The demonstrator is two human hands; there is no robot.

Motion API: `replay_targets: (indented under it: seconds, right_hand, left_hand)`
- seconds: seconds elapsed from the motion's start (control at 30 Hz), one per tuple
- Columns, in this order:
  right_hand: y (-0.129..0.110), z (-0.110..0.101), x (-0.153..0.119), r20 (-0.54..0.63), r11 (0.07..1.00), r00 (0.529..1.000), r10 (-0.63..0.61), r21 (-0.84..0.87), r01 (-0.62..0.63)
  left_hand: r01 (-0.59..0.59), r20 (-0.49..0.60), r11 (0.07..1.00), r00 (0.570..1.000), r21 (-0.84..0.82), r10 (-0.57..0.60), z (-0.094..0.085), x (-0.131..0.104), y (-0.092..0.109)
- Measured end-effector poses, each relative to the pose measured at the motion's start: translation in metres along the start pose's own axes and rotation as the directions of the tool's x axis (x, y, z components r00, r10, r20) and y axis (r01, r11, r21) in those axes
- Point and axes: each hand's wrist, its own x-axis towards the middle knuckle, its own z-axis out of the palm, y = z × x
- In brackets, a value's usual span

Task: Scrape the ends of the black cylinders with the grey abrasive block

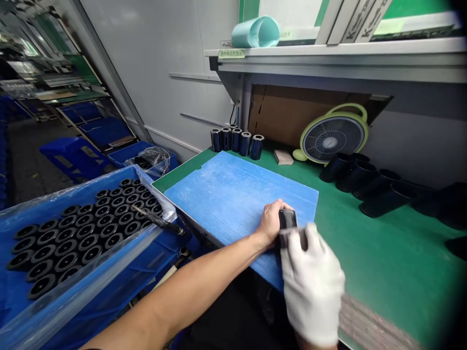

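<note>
My bare left hand [270,221] is closed round a black cylindrical part [288,218] above the right side of a blue sheet [233,194]. Over the near end of that part is my right hand [312,274] in a white glove, its fingers bent. Between the right fingers is a dark, blurred block-like piece [301,236], pressed against the cylinder. The lower part of the cylinder is hidden by the glove.
On the left, a blue crate [156,243] lined with plastic holds rows of black cylinders [87,228]. More cylinders [245,144] stand at the back; others [386,198] lie at the right. A green fan [330,141] and tan block [283,157] are behind the sheet.
</note>
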Motion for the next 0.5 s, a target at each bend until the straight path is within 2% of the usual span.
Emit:
replay_targets:
  seconds: [0.07, 0.1, 0.2, 0.27, 0.37, 0.43, 0.5]
  right_hand:
    - [0.002, -0.001, 0.000, -0.003, 0.999, 0.999, -0.038, 0.001, 0.038]
    - [0.002, -0.001, 0.004, -0.007, 1.000, 1.000, -0.031, -0.003, 0.031]
    - [0.000, 0.001, 0.029, -0.006, 0.999, 0.999, 0.034, -0.025, -0.034]
    - [-0.002, 0.001, 0.036, -0.002, 0.998, 0.999, 0.036, -0.042, -0.036]
    - [-0.003, -0.003, 0.013, 0.031, 0.999, 0.999, -0.021, -0.043, 0.023]
    - [-0.003, -0.003, -0.001, 0.039, 0.999, 0.999, -0.010, -0.047, 0.012]
    - [-0.004, -0.001, 0.007, 0.042, 0.998, 0.998, 0.040, -0.060, -0.037]
  left_hand:
    - [0.107, 0.043, 0.991, 0.994, -0.081, -0.103, 0.000, 0.001, -0.001]
    - [0.124, 0.055, 0.988, 0.991, -0.090, -0.120, 0.000, 0.001, -0.002]
    - [0.041, 0.016, 0.999, 0.999, -0.032, -0.041, -0.002, 0.003, -0.001]
    - [0.003, -0.011, 1.000, 1.000, -0.017, -0.003, -0.003, 0.004, 0.000]
    - [0.049, 0.027, 0.998, 0.998, -0.039, -0.048, -0.002, 0.004, 0.000]
    - [0.083, 0.055, 0.996, 0.995, -0.035, -0.082, -0.001, 0.004, -0.001]
    - [0.080, 0.047, 0.997, 0.996, -0.004, -0.080, -0.001, 0.004, -0.001]
